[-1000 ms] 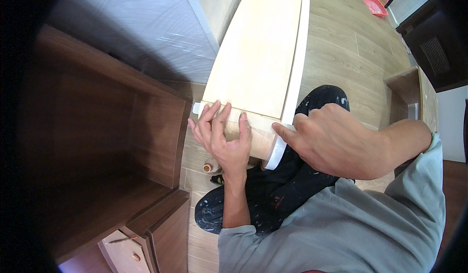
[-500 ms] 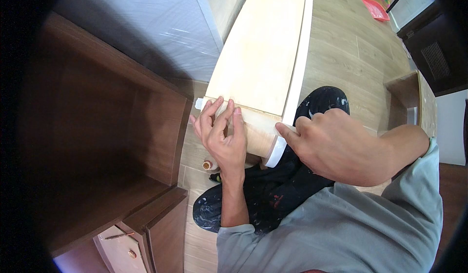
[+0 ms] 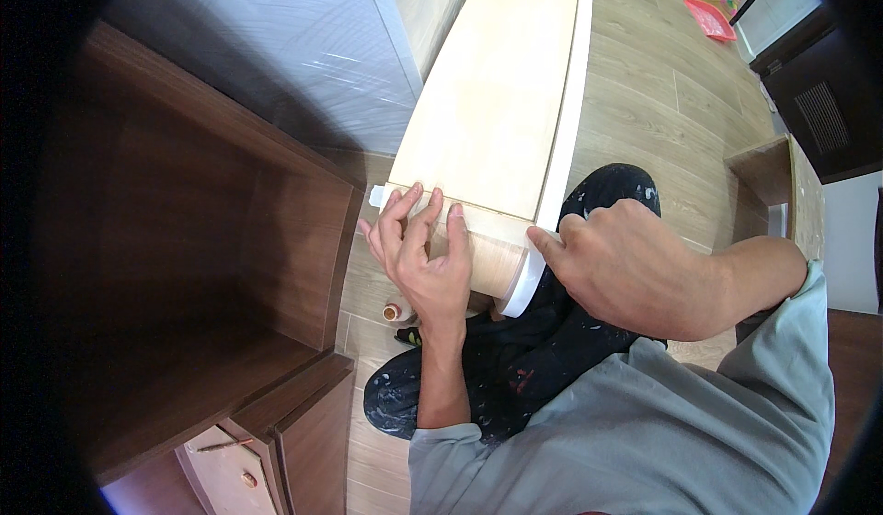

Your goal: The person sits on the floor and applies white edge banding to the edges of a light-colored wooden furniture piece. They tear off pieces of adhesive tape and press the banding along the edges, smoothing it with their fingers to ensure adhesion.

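Observation:
A long pale wooden panel (image 3: 487, 101) with a white side edge stretches away from me. Across its near end runs a pale strip that looks like tape (image 3: 497, 224), above a bare wood-grain end face (image 3: 489, 259). My left hand (image 3: 418, 239) is open, its spread fingertips resting on the strip and panel edge. At the near right corner, my right hand (image 3: 616, 262) is closed, with a fingertip and thumb at the strip's end; its other fingers are curled out of sight. Beneath that corner is a curved white band (image 3: 524, 287).
A dark brown open cabinet (image 3: 230, 239) stands at left, beside a film-covered pale panel (image 3: 294, 46). A small bottle (image 3: 395, 311) is on the floor near my knee. A red dustpan (image 3: 710, 20) lies far right, and a wooden box-like unit (image 3: 768, 179) stands at right.
My left hand has shifted slightly right along the panel end. My right hand has moved a little to the right at the corner, its fingertip still by the strip's end.

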